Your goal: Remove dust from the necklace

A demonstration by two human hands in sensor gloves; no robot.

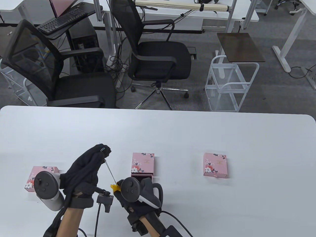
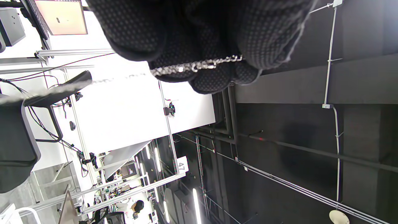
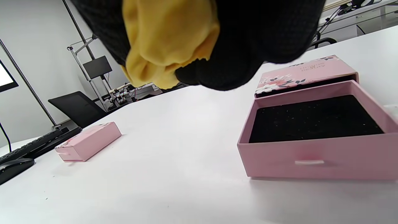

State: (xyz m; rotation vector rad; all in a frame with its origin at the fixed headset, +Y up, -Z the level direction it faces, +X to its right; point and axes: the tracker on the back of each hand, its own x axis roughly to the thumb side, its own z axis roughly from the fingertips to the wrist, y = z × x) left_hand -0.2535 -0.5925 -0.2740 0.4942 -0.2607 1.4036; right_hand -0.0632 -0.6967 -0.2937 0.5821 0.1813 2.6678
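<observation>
Necklace (image 1: pixel 109 172), a thin silver chain, pinched at its upper end by left hand (image 1: pixel 85 170) and running taut, down and rightward, to right hand (image 1: pixel 130 195), which bunches a yellow cloth (image 1: pixel 114 187) around its lower end, above the table's (image 1: pixel 172 133) near edge, left of centre.

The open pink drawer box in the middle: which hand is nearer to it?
Right. The right hand with its yellow cloth is just before the open pink drawer box; the left hand is farther left.
</observation>
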